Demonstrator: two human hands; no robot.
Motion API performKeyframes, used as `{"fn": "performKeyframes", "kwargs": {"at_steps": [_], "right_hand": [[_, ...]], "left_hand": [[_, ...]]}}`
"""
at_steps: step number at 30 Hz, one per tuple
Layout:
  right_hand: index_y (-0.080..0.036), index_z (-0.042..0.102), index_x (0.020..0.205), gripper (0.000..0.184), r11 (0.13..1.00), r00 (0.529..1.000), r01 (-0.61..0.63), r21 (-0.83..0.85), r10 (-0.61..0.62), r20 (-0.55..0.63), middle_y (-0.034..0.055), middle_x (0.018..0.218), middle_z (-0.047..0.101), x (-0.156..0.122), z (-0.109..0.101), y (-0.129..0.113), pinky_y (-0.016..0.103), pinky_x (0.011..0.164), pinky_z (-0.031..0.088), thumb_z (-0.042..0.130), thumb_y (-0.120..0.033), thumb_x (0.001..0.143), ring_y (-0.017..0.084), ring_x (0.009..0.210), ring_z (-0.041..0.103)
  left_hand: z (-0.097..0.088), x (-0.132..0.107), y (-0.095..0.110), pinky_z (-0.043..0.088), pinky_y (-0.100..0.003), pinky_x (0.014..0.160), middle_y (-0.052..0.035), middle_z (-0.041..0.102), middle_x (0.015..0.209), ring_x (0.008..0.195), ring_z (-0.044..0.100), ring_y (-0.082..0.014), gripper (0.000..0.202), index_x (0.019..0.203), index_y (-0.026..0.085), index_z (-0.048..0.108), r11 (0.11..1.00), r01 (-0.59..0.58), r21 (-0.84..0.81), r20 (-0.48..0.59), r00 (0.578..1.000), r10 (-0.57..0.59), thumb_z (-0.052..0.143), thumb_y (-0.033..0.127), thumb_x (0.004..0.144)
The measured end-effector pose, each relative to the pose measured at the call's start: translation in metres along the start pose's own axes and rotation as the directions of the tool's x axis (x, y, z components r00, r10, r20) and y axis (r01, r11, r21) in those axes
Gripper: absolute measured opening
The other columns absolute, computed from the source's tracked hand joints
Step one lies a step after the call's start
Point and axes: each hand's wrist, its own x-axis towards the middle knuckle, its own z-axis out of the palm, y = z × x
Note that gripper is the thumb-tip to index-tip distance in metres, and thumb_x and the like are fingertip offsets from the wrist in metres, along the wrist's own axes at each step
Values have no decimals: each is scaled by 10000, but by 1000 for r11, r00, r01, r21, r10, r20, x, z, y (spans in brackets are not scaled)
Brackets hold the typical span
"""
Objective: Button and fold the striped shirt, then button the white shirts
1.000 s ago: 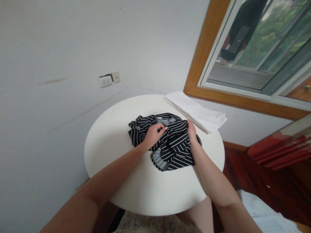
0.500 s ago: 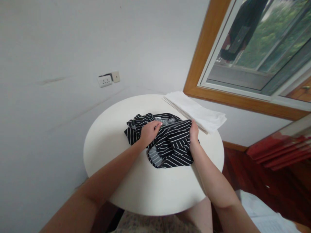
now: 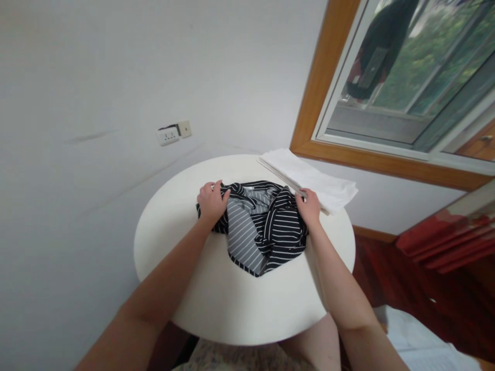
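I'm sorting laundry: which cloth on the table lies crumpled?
The black, white-striped garment, with the left hand and right hand on it; the white cloth lies folded.

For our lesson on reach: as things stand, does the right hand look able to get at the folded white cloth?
Probably yes: the right hand is beside the folded white cloth, with nothing visible in between. It seems to hold the striped garment, though, so would likely need to let go.

Garment (image 3: pixel 245 226) on table (image 3: pixel 232 304), between hands (image 3: pixel 212 204), cloth (image 3: pixel 311 180) at back right, window (image 3: pixel 390 98) beyond cloth.
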Motion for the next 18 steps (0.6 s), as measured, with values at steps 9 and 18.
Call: {"fn": "performKeyframes", "kwargs": {"at_steps": [9,18], "right_hand": [[-216,597,1148,402,915,895,195,-354,-18,446,183,1108,578,-34,23,-19,501,847,381,574,-442,816,342,1056,470],[-188,488,1182,435,981,889,155,-114,-88,450,113,1095,519,-45,36,-35,364,831,440,575,-197,755,246,963,548]], "left_hand": [[5,-34,29,385,-568,881,-229,417,1361,1161,427,-404,724,1424,212,310,962,-166,217,359,930,79,444,595,825],[-2,-6,8,467,-343,886,-78,641,1097,1003,604,-234,441,1209,210,508,972,-82,-219,284,948,144,537,260,772]]}}
